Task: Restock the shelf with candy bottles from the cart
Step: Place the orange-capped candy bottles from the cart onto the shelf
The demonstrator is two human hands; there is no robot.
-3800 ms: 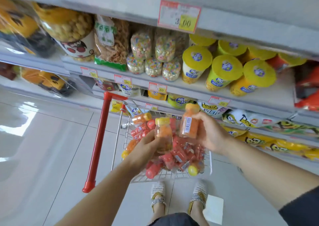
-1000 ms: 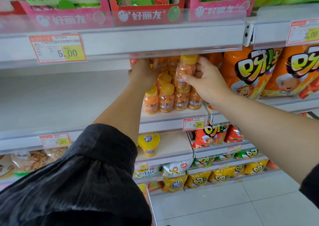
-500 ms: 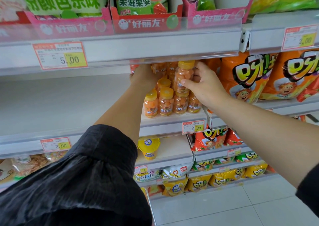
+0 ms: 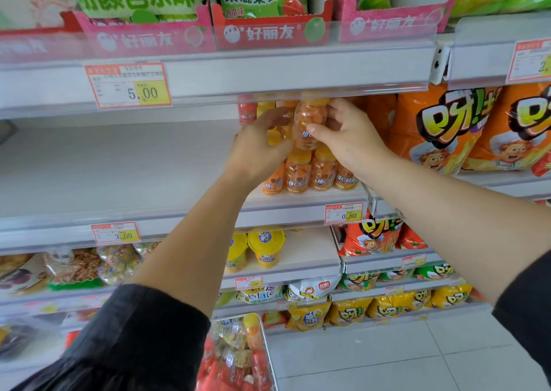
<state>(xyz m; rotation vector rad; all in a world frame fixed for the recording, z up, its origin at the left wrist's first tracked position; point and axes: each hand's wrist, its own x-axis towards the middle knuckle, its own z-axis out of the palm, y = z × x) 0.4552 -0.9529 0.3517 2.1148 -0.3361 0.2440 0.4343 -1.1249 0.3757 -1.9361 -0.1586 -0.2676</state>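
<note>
My right hand [image 4: 351,143] grips an orange candy bottle [image 4: 308,122] with a yellow cap, held upright on top of the front row of candy bottles [image 4: 298,177] on the shelf [image 4: 179,220]. My left hand [image 4: 256,152] curls against the left side of the stack, its fingers touching the upper bottles. A yellow cap shows under its fingers, and I cannot tell whether it holds anything. More orange and red bottles stand behind, half hidden by the shelf rail above. The cart [image 4: 238,358] with several red and orange bottles is at the bottom, below my left sleeve.
Orange snack bags [image 4: 447,131] crowd the shelf right of the bottles. The shelf surface left of the bottles [image 4: 104,167] is bare. Pink display boxes [image 4: 268,29] sit on the shelf above. Yellow cups [image 4: 265,247] and snack bags fill lower shelves.
My left hand has drawn back from deep in the shelf to the front of the stack. My right hand still holds its bottle on the top layer. Before that, both hands carried bottles up from the cart.
</note>
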